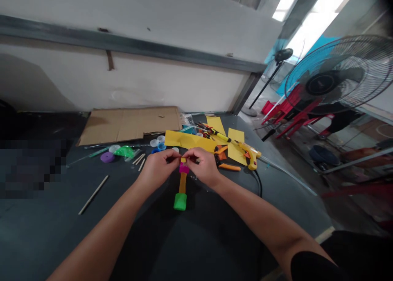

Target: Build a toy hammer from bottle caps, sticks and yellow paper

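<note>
My left hand and my right hand meet above the dark table, and their fingertips pinch the top end of a small craft piece. The piece is a yellow strip with a magenta block near the top and a bright green block at its lower end. It lies flat toward me. Just beyond my right hand sits a yellow hot glue gun, with orange-handled pliers beside it. Yellow paper strips lie just beyond my fingers.
A cardboard sheet lies at the table's far side. Bottle caps, a purple cap, green plastic and wooden sticks lie to the left. The table's right edge drops to a floor with red chairs and a standing fan.
</note>
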Motion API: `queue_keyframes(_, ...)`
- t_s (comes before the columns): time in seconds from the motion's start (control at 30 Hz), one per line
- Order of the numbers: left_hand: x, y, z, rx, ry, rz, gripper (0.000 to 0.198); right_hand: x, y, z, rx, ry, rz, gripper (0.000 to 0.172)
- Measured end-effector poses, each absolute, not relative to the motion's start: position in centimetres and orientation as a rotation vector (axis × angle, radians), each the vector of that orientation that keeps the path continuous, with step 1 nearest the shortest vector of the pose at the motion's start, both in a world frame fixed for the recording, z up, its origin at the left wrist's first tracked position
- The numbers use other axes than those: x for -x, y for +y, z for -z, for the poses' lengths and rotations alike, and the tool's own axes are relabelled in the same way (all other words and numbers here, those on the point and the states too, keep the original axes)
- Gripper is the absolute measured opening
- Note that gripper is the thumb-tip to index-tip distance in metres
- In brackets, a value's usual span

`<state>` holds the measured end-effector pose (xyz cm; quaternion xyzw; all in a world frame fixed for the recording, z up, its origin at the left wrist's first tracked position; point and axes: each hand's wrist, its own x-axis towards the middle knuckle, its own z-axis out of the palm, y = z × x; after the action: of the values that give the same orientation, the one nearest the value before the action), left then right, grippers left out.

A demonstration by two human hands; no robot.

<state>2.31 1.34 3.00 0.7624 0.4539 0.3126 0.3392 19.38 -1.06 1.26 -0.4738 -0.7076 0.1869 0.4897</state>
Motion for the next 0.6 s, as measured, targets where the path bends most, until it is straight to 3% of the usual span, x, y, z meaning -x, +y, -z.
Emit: queue_keyframes(0.6, -2.7, 1.6, -3.3, -1.755, 1.22, -0.798, 0.016, -20.6, -0.6, -0.3, 0.913, -2.129, -0.096, 0.018)
